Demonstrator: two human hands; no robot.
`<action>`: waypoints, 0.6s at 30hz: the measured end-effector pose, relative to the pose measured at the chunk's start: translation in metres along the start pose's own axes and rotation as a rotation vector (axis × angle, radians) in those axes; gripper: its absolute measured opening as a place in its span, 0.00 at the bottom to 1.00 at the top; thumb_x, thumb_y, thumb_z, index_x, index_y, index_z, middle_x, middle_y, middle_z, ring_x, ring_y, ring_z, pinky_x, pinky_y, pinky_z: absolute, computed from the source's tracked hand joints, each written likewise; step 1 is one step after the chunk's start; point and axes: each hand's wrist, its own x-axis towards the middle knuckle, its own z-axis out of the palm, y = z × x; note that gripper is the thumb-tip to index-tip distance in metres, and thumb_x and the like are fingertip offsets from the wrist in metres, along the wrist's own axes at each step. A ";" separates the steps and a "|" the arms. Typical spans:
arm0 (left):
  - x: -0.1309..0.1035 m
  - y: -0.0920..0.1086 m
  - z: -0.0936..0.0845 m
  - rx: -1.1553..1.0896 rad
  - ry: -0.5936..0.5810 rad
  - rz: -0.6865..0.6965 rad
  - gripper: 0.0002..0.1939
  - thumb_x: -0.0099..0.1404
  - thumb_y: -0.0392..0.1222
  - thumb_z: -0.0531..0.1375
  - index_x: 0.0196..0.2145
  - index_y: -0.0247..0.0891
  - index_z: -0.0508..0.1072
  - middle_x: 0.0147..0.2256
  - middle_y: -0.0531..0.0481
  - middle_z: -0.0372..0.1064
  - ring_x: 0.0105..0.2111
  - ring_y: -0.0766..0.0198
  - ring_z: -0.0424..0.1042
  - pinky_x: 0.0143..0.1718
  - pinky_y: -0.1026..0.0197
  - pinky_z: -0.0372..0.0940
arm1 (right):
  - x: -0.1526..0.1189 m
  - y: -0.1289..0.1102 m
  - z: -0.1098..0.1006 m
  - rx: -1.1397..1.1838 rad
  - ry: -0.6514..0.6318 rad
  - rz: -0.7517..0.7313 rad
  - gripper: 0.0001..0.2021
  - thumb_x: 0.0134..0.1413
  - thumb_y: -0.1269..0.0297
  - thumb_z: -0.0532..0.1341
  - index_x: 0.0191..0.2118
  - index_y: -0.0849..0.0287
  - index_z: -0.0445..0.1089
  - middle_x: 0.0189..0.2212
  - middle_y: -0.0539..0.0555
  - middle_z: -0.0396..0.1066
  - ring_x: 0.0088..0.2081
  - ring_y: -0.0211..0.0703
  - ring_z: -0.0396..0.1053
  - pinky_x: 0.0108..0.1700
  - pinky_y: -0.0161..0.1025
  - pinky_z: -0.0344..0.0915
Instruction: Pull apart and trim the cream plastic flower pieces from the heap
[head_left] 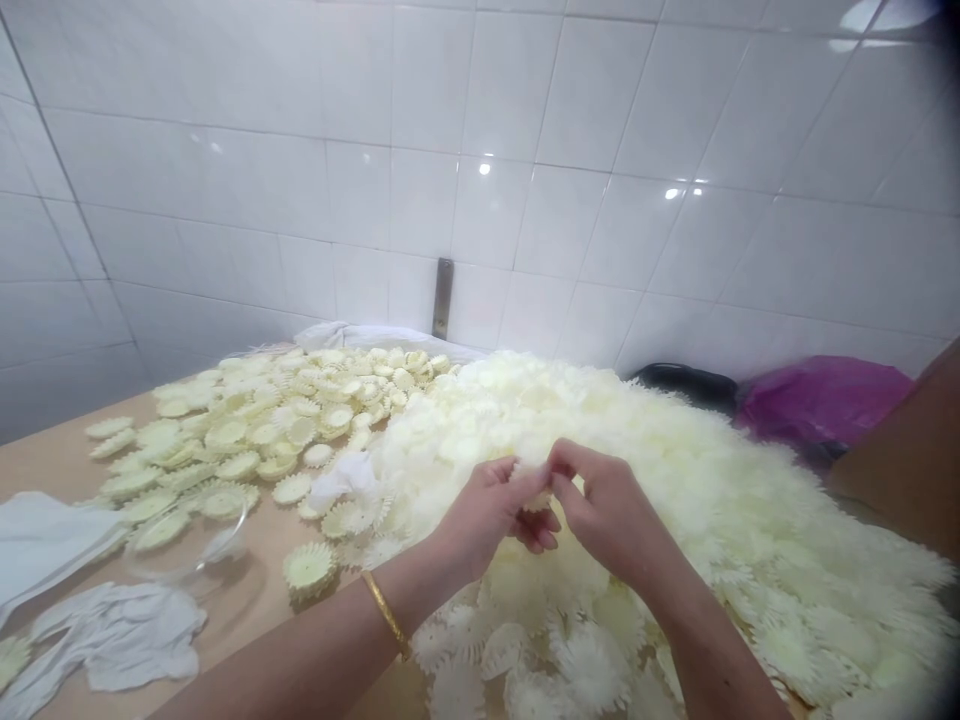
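Observation:
Over a large heap of pale, frilly-edged discs (570, 400), my two hands meet close together. My left hand (491, 510), below a gold bangle (385, 612), has its fingers closed on a small pale toothed disc (531, 488). Pinched at that disc's right edge are the thumb and fingertips of my right hand (604, 500). Most of the disc is covered by my fingers. Looser frilly discs (592, 660) lie under my wrists, and one stack of toothed discs (310, 570) stands on the table left of my forearm.
Yellowish toothed discs (277, 430) cover the tabletop (247, 620) at the left. White gloves (124, 635), a white sheet (45, 540) and a clear plastic ring-shaped item (217, 550) lie nearby. A purple bag (817, 400) and a black object (686, 383) sit by the tiled wall (420, 90).

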 end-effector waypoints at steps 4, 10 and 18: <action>-0.001 -0.002 0.003 -0.016 0.010 -0.036 0.13 0.53 0.45 0.60 0.23 0.34 0.61 0.19 0.48 0.67 0.16 0.68 0.66 0.17 0.67 0.58 | 0.007 0.023 -0.005 -0.225 0.342 0.198 0.08 0.52 0.67 0.49 0.25 0.59 0.58 0.17 0.49 0.59 0.19 0.36 0.56 0.22 0.33 0.49; 0.002 -0.004 0.003 -0.126 0.070 -0.104 0.05 0.56 0.36 0.55 0.25 0.32 0.63 0.23 0.44 0.68 0.19 0.68 0.68 0.22 0.66 0.62 | 0.008 0.039 -0.024 -0.209 0.321 0.316 0.13 0.51 0.63 0.53 0.43 0.60 0.63 0.28 0.54 0.69 0.28 0.44 0.64 0.31 0.38 0.56; 0.003 -0.008 0.000 -0.027 0.121 -0.062 0.11 0.56 0.43 0.56 0.23 0.32 0.62 0.20 0.45 0.68 0.17 0.67 0.67 0.19 0.66 0.60 | -0.001 0.006 -0.026 0.093 0.076 0.136 0.11 0.53 0.62 0.51 0.28 0.57 0.67 0.27 0.51 0.70 0.31 0.42 0.65 0.32 0.36 0.58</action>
